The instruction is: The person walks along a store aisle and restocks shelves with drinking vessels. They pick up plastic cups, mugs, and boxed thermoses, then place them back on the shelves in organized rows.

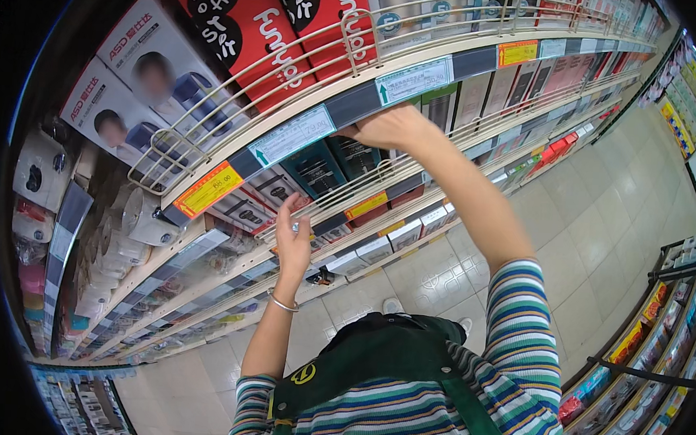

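My right hand (392,127) reaches under the upper shelf's price-label strip (354,111), into the shelf below. Its fingertips are hidden there, so any hold is not visible. Just below that hand stand dark teal boxes (318,171) with bottle-like pictures on them. My left hand (294,238) is raised at the wire guard rail (356,185) of the same lower shelf. Its thumb and fingers are apart, and a ring and a bracelet (282,302) show. White and grey product boxes (269,190) stand close beyond its fingers; whether they touch is unclear.
The upper shelf carries red boxes (245,38) and white boxes (153,86) behind a wire guard (359,39). Wrapped white rolls or cups (144,220) fill shelves at left. Tiled floor (568,231) runs alongside, with another stocked rack (631,378) at right.
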Available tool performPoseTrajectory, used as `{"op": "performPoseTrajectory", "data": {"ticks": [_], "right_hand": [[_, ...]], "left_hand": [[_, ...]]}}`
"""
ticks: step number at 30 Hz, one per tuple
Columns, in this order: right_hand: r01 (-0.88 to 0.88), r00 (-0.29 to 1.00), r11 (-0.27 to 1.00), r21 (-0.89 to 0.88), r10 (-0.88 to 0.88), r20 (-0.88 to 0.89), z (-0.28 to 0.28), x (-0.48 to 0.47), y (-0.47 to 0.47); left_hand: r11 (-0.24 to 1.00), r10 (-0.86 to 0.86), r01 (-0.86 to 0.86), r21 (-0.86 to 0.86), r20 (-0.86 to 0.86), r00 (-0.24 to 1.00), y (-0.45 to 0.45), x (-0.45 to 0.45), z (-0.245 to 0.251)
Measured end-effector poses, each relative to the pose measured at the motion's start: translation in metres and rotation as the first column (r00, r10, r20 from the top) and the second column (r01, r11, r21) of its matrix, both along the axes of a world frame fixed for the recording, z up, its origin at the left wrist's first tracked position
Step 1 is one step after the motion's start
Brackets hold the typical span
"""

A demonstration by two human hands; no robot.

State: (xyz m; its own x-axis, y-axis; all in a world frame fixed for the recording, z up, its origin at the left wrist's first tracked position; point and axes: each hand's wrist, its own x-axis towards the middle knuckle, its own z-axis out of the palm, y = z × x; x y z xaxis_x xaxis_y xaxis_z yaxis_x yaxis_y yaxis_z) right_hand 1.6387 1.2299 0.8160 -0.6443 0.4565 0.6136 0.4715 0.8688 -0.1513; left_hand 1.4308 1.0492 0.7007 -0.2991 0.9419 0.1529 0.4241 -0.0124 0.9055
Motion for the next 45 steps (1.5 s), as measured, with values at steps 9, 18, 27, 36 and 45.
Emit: {"op": "performPoseTrajectory", "data": {"ticks": [9, 18, 27, 36, 45], "right_hand": [[0.105, 0.971, 0.959, -0.264, -0.041, 0.237, 0.053, 0.006, -0.002], [-0.213, 0.935, 0.698, -0.684, 0.349, 0.065, -0.02, 0.026, 0.062], [-0.047, 0.998, 0.974, 0.22, 0.039, 0.039, -0.012, -0.029, 0.03], [0.029, 0.945, 0.993, 0.112, -0.064, 0.321, -0.029, -0.013, 0.065], [-0.076, 0.549, 0.89, 0.45, -0.339, 0.764, 0.015, -0.042, 0.019]], "left_hand": [[0.998, -0.056, 0.058, -0.03, 0.064, 0.996, -0.004, -0.002, -0.008], [0.997, -0.083, 0.083, 0.001, 0.044, 0.996, 0.014, 0.0, -0.029], [0.999, -0.012, 0.017, 0.04, -0.14, 0.99, 0.016, -0.003, -0.049], [0.998, -0.043, 0.048, 0.05, -0.094, 0.995, 0.017, 0.013, -0.037], [0.996, 0.075, -0.075, -0.04, 0.002, 0.997, 0.01, -0.012, -0.049]]}}
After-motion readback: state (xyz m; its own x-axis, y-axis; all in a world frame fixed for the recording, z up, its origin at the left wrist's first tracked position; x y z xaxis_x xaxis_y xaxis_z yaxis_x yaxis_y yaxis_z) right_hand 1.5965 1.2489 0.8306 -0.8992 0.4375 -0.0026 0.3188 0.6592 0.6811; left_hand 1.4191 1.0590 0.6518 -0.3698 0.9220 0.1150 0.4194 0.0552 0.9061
